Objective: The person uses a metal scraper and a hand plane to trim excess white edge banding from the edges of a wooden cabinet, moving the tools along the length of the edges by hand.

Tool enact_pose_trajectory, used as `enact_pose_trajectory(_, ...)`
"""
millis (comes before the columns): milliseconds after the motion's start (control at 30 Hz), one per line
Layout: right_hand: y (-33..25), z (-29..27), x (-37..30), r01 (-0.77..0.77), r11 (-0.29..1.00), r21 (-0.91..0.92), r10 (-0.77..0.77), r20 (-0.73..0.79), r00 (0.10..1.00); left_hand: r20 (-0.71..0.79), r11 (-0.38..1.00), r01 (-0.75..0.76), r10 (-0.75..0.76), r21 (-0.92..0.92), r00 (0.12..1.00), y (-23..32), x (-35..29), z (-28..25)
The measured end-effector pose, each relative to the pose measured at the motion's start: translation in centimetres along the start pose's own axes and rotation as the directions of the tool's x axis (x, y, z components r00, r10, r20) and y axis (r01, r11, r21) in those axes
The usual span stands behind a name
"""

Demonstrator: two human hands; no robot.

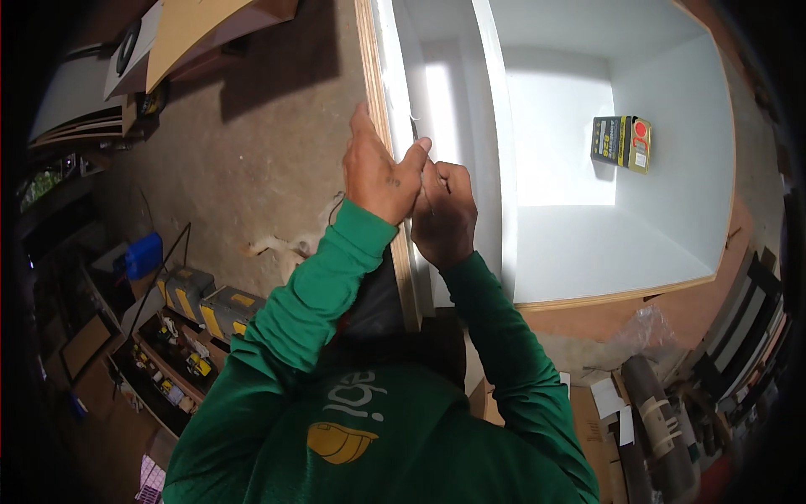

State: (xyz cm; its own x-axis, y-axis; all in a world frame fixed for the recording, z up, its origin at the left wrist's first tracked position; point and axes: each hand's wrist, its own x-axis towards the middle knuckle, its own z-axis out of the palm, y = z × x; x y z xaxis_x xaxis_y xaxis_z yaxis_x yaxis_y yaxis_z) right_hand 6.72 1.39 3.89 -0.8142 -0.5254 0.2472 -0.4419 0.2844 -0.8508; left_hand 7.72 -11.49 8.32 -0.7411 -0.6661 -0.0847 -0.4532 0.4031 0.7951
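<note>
A white-faced plywood panel (386,92) stands on edge at the left side of a white cabinet (558,252). My left hand (378,175) is wrapped over the panel's edge, fingers on the outer side and thumb on the inner side. Close against it, my right hand (445,214) is closed at the panel's white inner edge. Whatever it pinches is hidden by the fingers; a small dark bit shows near my left thumb. Just above the hands, a thin white curl (414,109) stands off the edge. Inside the cabinet sits a black and yellow rectangular can (621,143).
Toolboxes (225,312) and a blue container (143,255) stand at the left, beside an open tray (159,357) of small items. A tan board (197,34) juts in at the upper left. A rolled bundle (659,420) and clear plastic (646,332) lie at the lower right.
</note>
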Motion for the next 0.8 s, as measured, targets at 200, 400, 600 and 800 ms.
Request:
enact_pose_trajectory(200, -0.6, 0.5, 0.9, -0.061, 0.997, -0.037, 0.06, -0.042, 0.997, -0.055, 0.998, 0.0, 0.003, 0.055, 0.998, 0.2, 0.4, 0.3)
enact_pose_trajectory(400, -0.5, 0.9, 1.1, -0.065, 0.998, 0.005, 0.066, -0.068, 0.996, -0.108, 0.99, -0.088, 0.1, 0.112, 0.989, -0.5, 0.4, 0.7)
enact_pose_trajectory(600, 0.5, 1.5, 1.3, 0.005, 0.993, 0.119, 0.011, -0.133, 0.991, -0.092, 0.994, 0.049, -0.04, 0.094, 0.995, 1.0, 1.0, 0.5)
enact_pose_trajectory(800, -0.2, 0.4, -0.2, 0.002, 0.994, 0.107, 0.01, -0.11, 0.994, -0.039, 0.998, -0.001, 0.004, 0.065, 0.999, 1.8, -0.6, -0.3)
